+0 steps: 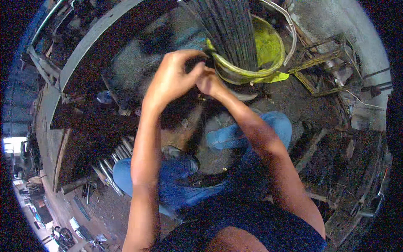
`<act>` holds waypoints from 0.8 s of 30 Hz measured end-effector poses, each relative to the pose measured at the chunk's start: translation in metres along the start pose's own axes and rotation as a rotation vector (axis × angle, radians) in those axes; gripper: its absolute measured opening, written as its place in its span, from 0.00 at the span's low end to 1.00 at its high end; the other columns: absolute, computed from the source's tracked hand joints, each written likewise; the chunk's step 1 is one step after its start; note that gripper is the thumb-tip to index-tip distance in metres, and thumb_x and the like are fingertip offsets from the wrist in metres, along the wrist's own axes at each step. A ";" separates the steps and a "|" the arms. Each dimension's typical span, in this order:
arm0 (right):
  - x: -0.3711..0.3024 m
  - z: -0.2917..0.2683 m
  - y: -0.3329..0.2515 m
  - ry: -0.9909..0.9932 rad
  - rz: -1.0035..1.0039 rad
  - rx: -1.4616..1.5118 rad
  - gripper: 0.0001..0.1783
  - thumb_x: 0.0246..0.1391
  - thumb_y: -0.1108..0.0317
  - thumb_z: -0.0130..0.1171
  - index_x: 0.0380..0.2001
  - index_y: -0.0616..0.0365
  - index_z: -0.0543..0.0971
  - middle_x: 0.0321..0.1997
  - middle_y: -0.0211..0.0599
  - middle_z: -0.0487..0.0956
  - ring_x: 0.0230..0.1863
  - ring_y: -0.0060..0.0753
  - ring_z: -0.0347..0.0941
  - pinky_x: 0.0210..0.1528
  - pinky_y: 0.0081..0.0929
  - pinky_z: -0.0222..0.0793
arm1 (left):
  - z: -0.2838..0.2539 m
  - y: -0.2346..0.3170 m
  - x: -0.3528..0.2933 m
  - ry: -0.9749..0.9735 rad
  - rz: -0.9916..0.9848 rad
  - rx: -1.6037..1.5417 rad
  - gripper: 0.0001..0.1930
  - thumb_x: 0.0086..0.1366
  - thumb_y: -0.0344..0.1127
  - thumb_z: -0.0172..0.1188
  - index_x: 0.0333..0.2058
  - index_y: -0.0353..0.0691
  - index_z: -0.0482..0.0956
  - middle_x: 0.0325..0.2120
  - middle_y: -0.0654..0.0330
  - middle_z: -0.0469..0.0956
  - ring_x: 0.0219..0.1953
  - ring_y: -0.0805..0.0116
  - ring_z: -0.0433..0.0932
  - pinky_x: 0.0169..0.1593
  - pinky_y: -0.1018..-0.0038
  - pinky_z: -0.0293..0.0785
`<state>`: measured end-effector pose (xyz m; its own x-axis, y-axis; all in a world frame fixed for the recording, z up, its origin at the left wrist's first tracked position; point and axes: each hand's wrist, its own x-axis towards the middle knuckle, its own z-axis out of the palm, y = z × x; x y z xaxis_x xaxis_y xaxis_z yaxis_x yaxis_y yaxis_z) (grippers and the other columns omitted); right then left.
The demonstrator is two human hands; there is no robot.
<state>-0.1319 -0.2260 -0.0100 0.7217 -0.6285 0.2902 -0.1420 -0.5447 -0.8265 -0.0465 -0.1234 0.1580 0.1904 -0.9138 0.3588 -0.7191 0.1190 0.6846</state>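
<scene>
Both of my hands meet just left of a yellow bucket [268, 46]. My left hand [174, 77] is closed, its fingers curled forward and the thumb pointing at the right hand. Against that thumb, my right hand [209, 83] is closed too, the fingers bunched together. Whatever lies between the fingers is hidden or too small to make out. A thick bundle of long dark rods [235, 35] leans in the bucket, close to my fingertips. Below the right wrist, a pale curved piece [247, 96] shows on the ground.
A large dark panel with a curved pale edge [90, 40] stands at the left. Several metal tubes [121, 151] lie beside my left knee. A rusty angle-iron frame [319, 63] is at the far right, near a grey wall [336, 21]. My legs in jeans [273, 126] are folded around the work spot.
</scene>
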 end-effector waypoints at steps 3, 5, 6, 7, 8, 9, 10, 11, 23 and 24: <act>0.012 -0.006 -0.022 0.066 0.011 -0.213 0.12 0.49 0.66 0.44 0.32 0.66 0.67 0.24 0.61 0.72 0.30 0.65 0.67 0.36 0.54 0.61 | -0.008 -0.052 0.003 0.118 -0.216 0.277 0.15 0.49 0.36 0.56 0.34 0.35 0.75 0.30 0.46 0.75 0.35 0.52 0.75 0.41 0.67 0.70; 0.015 -0.010 -0.034 0.051 0.141 -0.275 0.12 0.49 0.67 0.45 0.32 0.67 0.66 0.23 0.63 0.71 0.30 0.66 0.67 0.35 0.54 0.61 | -0.002 -0.081 0.007 0.285 -0.205 0.341 0.15 0.49 0.38 0.56 0.35 0.37 0.75 0.34 0.48 0.75 0.39 0.52 0.74 0.43 0.65 0.69; 0.016 -0.011 -0.038 0.065 0.127 -0.334 0.14 0.49 0.67 0.45 0.34 0.68 0.66 0.23 0.63 0.72 0.29 0.66 0.67 0.34 0.54 0.62 | 0.000 -0.094 0.011 0.338 -0.171 0.331 0.15 0.49 0.38 0.56 0.35 0.37 0.75 0.34 0.48 0.75 0.39 0.52 0.74 0.43 0.65 0.69; 0.017 -0.012 -0.040 0.032 0.162 -0.383 0.16 0.49 0.67 0.45 0.37 0.71 0.66 0.23 0.64 0.71 0.28 0.65 0.68 0.33 0.53 0.63 | 0.004 -0.106 0.017 0.272 -0.213 0.316 0.15 0.48 0.37 0.56 0.36 0.38 0.75 0.36 0.49 0.74 0.40 0.52 0.73 0.44 0.64 0.68; 0.018 -0.012 -0.042 0.027 0.134 -0.385 0.17 0.49 0.67 0.45 0.37 0.72 0.67 0.22 0.64 0.71 0.28 0.64 0.68 0.33 0.53 0.63 | 0.008 -0.117 0.025 0.220 -0.242 0.302 0.15 0.48 0.36 0.57 0.37 0.39 0.75 0.37 0.50 0.74 0.41 0.52 0.72 0.46 0.64 0.68; 0.018 -0.011 -0.042 0.020 0.150 -0.400 0.17 0.48 0.67 0.45 0.37 0.73 0.67 0.22 0.64 0.71 0.28 0.64 0.68 0.33 0.52 0.63 | 0.012 -0.128 0.037 0.219 -0.265 0.291 0.15 0.48 0.36 0.57 0.37 0.39 0.75 0.37 0.50 0.74 0.41 0.52 0.72 0.46 0.64 0.68; 0.019 -0.010 -0.042 0.010 0.124 -0.401 0.17 0.48 0.67 0.45 0.37 0.73 0.67 0.22 0.64 0.71 0.28 0.64 0.68 0.33 0.52 0.63 | 0.017 -0.138 0.051 0.116 -0.388 0.323 0.15 0.48 0.35 0.56 0.36 0.39 0.76 0.37 0.49 0.74 0.41 0.52 0.73 0.45 0.63 0.68; 0.020 -0.008 -0.040 0.048 0.141 -0.427 0.17 0.48 0.68 0.45 0.35 0.74 0.68 0.21 0.65 0.71 0.28 0.64 0.68 0.32 0.52 0.63 | 0.022 -0.148 0.063 0.010 -0.511 0.350 0.14 0.47 0.35 0.56 0.36 0.40 0.76 0.37 0.48 0.74 0.41 0.51 0.73 0.44 0.62 0.69; 0.034 0.004 -0.036 -0.006 0.193 -0.535 0.15 0.47 0.71 0.43 0.37 0.70 0.69 0.31 0.69 0.70 0.36 0.67 0.65 0.41 0.50 0.61 | 0.081 -0.199 0.160 -0.022 -0.197 0.205 0.16 0.45 0.33 0.55 0.36 0.39 0.75 0.33 0.47 0.75 0.37 0.51 0.74 0.42 0.61 0.70; 0.034 0.004 -0.037 -0.013 0.199 -0.543 0.14 0.47 0.72 0.42 0.36 0.70 0.69 0.31 0.69 0.69 0.37 0.67 0.65 0.41 0.50 0.61 | 0.086 -0.201 0.162 -0.015 -0.197 0.199 0.16 0.45 0.34 0.55 0.36 0.39 0.75 0.33 0.47 0.75 0.37 0.51 0.74 0.42 0.61 0.70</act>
<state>-0.0994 -0.2248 0.0279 0.6533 -0.7430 0.1456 -0.6008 -0.6258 -0.4973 0.0714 -0.3286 0.0244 0.3307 -0.9177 0.2202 -0.7865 -0.1391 0.6017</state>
